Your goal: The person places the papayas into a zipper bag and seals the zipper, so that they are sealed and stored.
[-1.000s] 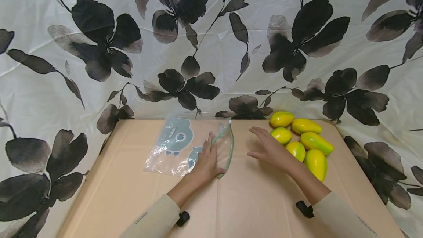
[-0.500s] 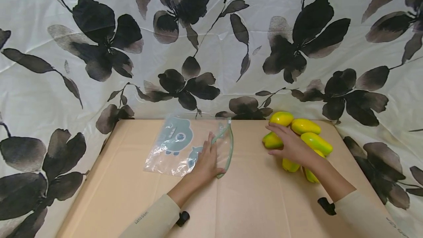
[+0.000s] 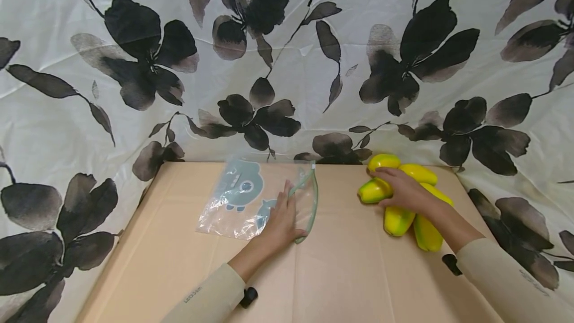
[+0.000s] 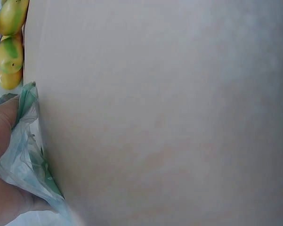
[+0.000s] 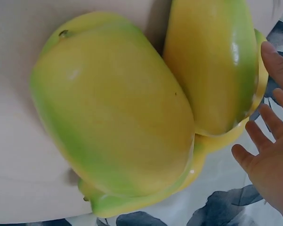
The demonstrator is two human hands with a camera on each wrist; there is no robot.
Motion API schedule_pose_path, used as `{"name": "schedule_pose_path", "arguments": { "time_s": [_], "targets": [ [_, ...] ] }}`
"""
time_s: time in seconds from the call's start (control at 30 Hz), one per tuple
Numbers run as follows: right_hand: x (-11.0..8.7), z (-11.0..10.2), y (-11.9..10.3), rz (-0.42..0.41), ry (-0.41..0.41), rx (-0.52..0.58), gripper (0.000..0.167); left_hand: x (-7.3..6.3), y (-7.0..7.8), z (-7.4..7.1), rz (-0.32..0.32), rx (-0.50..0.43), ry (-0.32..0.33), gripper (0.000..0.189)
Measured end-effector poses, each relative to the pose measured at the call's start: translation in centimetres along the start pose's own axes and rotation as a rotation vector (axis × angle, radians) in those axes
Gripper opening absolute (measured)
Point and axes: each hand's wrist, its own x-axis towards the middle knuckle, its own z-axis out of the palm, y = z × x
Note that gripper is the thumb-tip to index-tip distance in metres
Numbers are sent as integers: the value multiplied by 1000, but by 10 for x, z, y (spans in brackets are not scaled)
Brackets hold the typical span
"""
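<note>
My left hand (image 3: 280, 223) lies on a clear zip bag (image 3: 242, 188) with blue cartoon prints, its fingers straight. Its thumb sits at the green zip edge (image 3: 312, 208); in the left wrist view the bag's film (image 4: 23, 155) spans between thumb and fingers. Over at the right, my right hand (image 3: 410, 193) is above a cluster of yellow-green mangoes. Its fingertips are at the leftmost mango (image 3: 371, 193), which rests on the board. The right wrist view shows loosely spread fingers (image 5: 273, 122) beside the mangoes and a large mango (image 5: 113, 103) close to the camera.
A tan cardboard-like board (image 3: 188, 278) lies under everything. White cloth with dark flowers (image 3: 332, 88) hangs behind its far edge. Another mango (image 3: 399, 221) lies at the cluster's near side, beside one more mango (image 3: 428, 236). A black strap piece (image 3: 248, 297) shows at the left wrist.
My right hand moved right onto the mango cluster, then drew back slightly. The leftmost mango shifted left and a nearer one came toward me. My left hand and the bag stayed put.
</note>
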Motion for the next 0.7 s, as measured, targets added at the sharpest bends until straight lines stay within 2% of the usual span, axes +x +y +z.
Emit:
{"name": "schedule_pose_path", "arguments": {
  "time_s": [0.27, 0.7],
  "targets": [
    [6, 5, 3, 3, -18, -37, 86, -1, -1, 0, 3, 10, 8, 118],
    [10, 12, 4, -5, -21, -82, 74, 0, 1, -1, 3, 31, 7, 122]
  ]
}}
